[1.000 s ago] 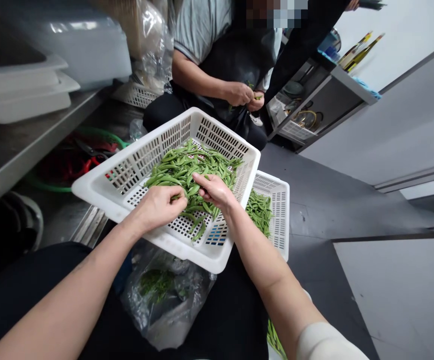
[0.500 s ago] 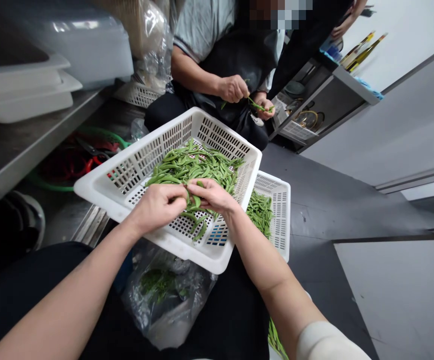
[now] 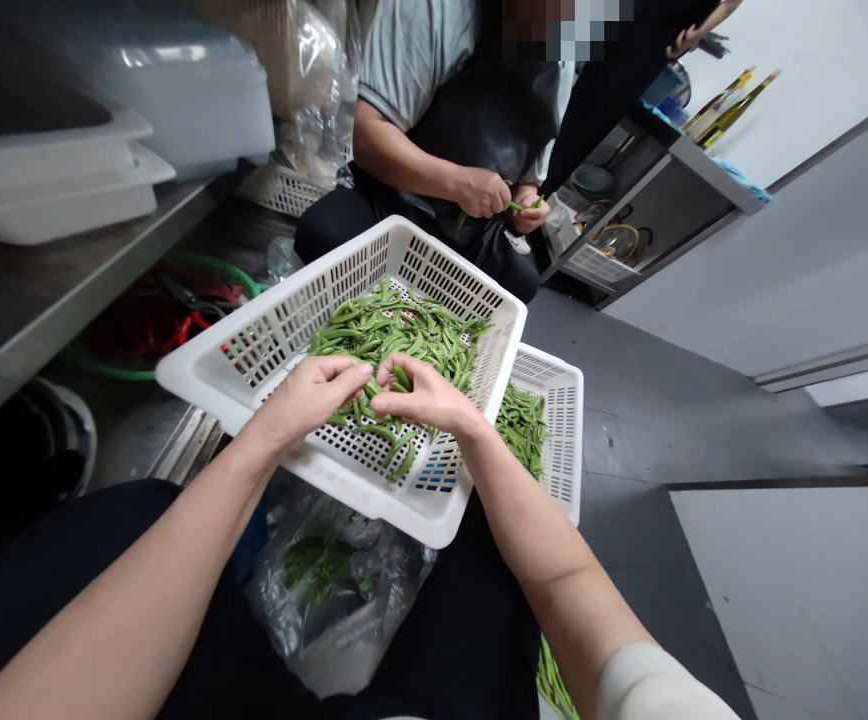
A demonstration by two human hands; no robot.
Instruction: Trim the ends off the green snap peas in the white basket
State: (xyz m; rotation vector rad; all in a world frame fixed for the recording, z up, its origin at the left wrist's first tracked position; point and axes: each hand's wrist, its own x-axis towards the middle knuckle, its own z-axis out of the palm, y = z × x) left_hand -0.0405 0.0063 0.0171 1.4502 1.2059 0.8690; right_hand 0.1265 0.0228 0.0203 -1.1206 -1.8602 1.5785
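Above a white slotted basket (image 3: 201, 380) I hold both hands close together. In my right hand (image 3: 434, 398) a few green pea pods (image 3: 402, 378) lie inside the curled fingers, with the thumb somewhat apart. My left hand (image 3: 305, 398) has thumb and forefinger pressed together just to the left; whatever is in that pinch is hidden. Loose pea pods (image 3: 411, 325) are heaped on the basket's floor, below and beyond my hands.
A second white basket (image 3: 563, 440) with pods stands to the right, partly underneath. Between my legs lies a clear plastic bag (image 3: 351, 640) with green scraps. Opposite, a co-worker's hands (image 3: 483, 192) hold pods. A metal shelf (image 3: 96, 265) runs along the left.
My hands have drawn slightly apart, and my right thumb and fingers have opened around the pods. The co-worker's hands have come closer together. The view has shifted slightly.
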